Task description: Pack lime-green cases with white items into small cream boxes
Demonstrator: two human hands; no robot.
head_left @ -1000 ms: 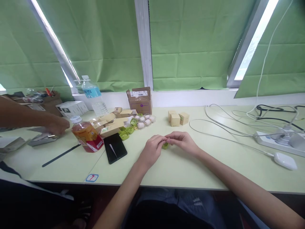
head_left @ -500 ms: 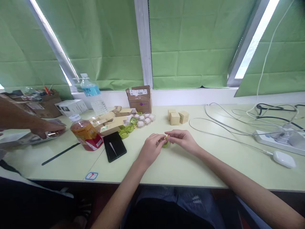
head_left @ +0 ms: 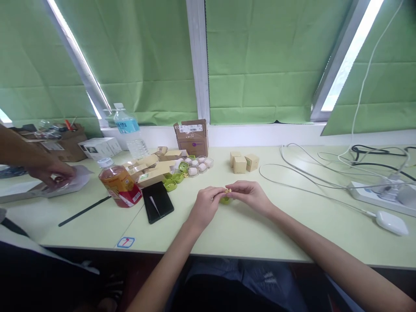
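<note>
My left hand (head_left: 207, 204) and my right hand (head_left: 251, 197) meet at the middle of the table, both closed in a pinch on a small yellow piece (head_left: 228, 190). Just under the fingertips is a small green container (head_left: 225, 200), partly hidden by my fingers. Beyond my right hand stand several small tan boxes (head_left: 239, 164). Green cups (head_left: 170, 184) and a clear tray of pale round items (head_left: 193, 171) lie beyond my left hand, beside opened tan cartons (head_left: 154, 173).
A black phone (head_left: 157, 202), red-labelled bottle (head_left: 120, 184) and water bottle (head_left: 130, 132) stand or lie left. Another person's hand (head_left: 55, 172) holds something at far left. Cables and a power strip (head_left: 373, 190) occupy the right, near a white case (head_left: 391, 222).
The view has shifted slightly. My hands stay together, with the yellow piece now showing flatter between the fingertips. The other person's hand has moved over the pale wrapping.
</note>
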